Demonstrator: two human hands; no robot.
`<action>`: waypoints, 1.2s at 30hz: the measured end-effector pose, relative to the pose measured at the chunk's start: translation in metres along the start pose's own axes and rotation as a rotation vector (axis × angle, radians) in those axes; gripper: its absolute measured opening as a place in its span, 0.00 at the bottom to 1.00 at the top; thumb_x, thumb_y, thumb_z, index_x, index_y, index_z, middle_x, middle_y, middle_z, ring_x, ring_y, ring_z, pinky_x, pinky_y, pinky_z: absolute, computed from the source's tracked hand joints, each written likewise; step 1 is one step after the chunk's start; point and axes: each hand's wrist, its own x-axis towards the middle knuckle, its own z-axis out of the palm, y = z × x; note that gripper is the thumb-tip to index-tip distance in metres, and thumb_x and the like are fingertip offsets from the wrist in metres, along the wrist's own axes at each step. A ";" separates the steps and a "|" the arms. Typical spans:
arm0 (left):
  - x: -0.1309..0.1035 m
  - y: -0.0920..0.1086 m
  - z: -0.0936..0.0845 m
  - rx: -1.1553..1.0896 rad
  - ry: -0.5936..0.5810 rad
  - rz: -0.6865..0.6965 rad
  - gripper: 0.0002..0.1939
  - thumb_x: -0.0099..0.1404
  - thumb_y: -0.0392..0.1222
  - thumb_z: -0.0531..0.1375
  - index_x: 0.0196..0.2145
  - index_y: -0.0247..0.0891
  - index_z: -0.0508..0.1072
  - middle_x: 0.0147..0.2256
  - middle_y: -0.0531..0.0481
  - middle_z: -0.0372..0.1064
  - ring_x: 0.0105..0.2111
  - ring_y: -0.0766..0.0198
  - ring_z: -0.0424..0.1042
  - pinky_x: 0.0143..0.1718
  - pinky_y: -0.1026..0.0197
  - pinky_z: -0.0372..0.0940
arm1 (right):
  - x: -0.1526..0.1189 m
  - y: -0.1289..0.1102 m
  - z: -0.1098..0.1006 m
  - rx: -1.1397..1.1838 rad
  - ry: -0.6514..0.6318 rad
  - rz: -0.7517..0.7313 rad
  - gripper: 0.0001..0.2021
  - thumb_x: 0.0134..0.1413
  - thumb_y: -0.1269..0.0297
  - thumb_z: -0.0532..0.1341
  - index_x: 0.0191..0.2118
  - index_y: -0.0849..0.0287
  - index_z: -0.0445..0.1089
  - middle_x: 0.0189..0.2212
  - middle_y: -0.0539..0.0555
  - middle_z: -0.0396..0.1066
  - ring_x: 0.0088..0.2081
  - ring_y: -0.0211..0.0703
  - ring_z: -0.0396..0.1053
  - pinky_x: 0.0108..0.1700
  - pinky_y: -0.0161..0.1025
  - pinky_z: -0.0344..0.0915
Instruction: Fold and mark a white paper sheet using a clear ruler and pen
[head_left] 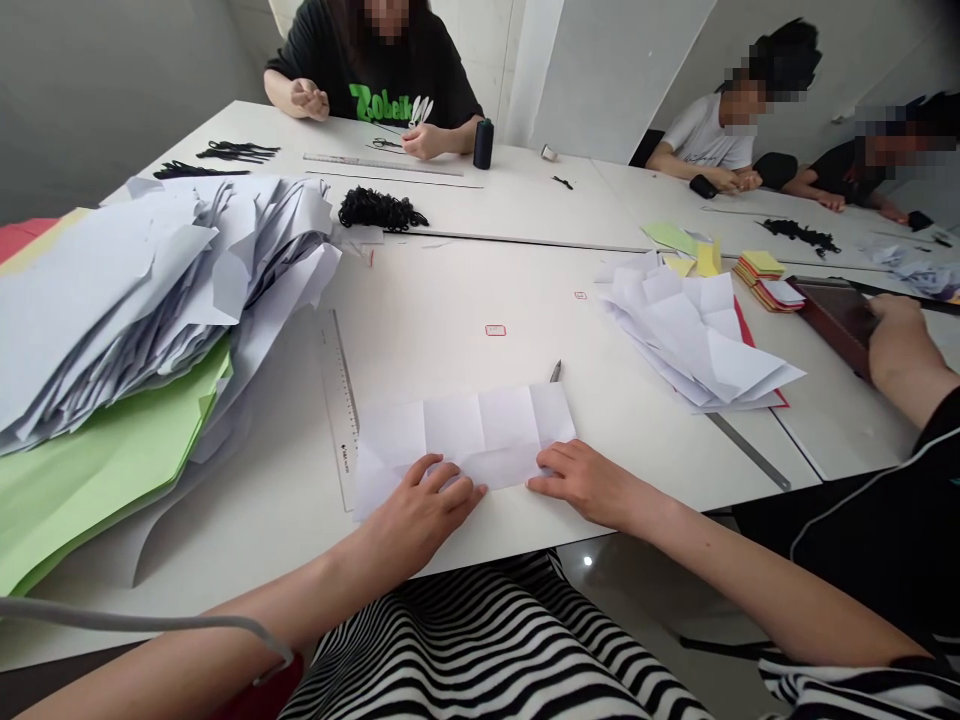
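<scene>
A white paper sheet [454, 425] with several upright creases lies near the table's front edge. My left hand [433, 508] rests on its lower left part, fingers spread and slightly bent. At the sheet's lower right corner, my right hand [581, 480] has its fingers bent and pressed together on the paper; whether it pinches the edge is hidden. A clear ruler [339, 410] lies left of the sheet, partly against it. The tip of a pen [556, 371] shows beyond the sheet's far edge.
A tall pile of white paper [127, 290] over green sheets [135, 470] fills the left. Creased white papers [690, 325], a metal ruler [750, 452] and sticky-note stacks [766, 280] lie right. Black cords [381, 210] and a thread spool [484, 145] are farther back. Several people sit around.
</scene>
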 end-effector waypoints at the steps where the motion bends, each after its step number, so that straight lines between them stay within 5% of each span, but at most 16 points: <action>1: 0.000 0.000 0.000 0.006 -0.001 0.001 0.26 0.61 0.30 0.49 0.57 0.40 0.57 0.42 0.48 0.65 0.47 0.56 0.59 0.54 0.48 0.46 | -0.004 0.002 0.000 0.001 0.004 0.007 0.16 0.58 0.76 0.49 0.46 0.53 0.65 0.36 0.55 0.63 0.37 0.41 0.59 0.39 0.38 0.54; 17: 0.000 -0.001 0.002 0.032 0.027 0.009 0.26 0.60 0.28 0.49 0.56 0.39 0.58 0.40 0.48 0.64 0.45 0.56 0.59 0.53 0.49 0.47 | -0.077 0.037 -0.012 -0.130 0.074 0.230 0.16 0.51 0.83 0.48 0.37 0.61 0.69 0.36 0.59 0.66 0.39 0.45 0.63 0.39 0.42 0.59; 22: 0.008 0.003 0.000 0.053 0.005 0.013 0.27 0.61 0.31 0.51 0.57 0.45 0.56 0.38 0.49 0.62 0.42 0.57 0.60 0.52 0.48 0.49 | -0.040 0.000 -0.013 -0.010 0.227 0.140 0.16 0.55 0.76 0.51 0.48 0.60 0.65 0.43 0.59 0.66 0.46 0.46 0.61 0.45 0.44 0.60; 27: 0.012 0.006 -0.003 0.048 0.012 -0.018 0.22 0.63 0.33 0.51 0.55 0.45 0.59 0.38 0.48 0.62 0.42 0.59 0.60 0.48 0.53 0.52 | 0.013 -0.024 0.012 0.098 0.236 0.029 0.18 0.57 0.73 0.51 0.53 0.55 0.62 0.47 0.56 0.64 0.48 0.44 0.59 0.48 0.43 0.60; 36: -0.005 0.000 0.001 -0.048 -0.026 -0.080 0.19 0.66 0.34 0.48 0.53 0.45 0.60 0.42 0.50 0.63 0.41 0.60 0.59 0.40 0.57 0.54 | 0.015 -0.024 0.027 0.081 0.230 0.031 0.19 0.59 0.71 0.51 0.55 0.51 0.60 0.49 0.54 0.64 0.47 0.45 0.58 0.47 0.45 0.60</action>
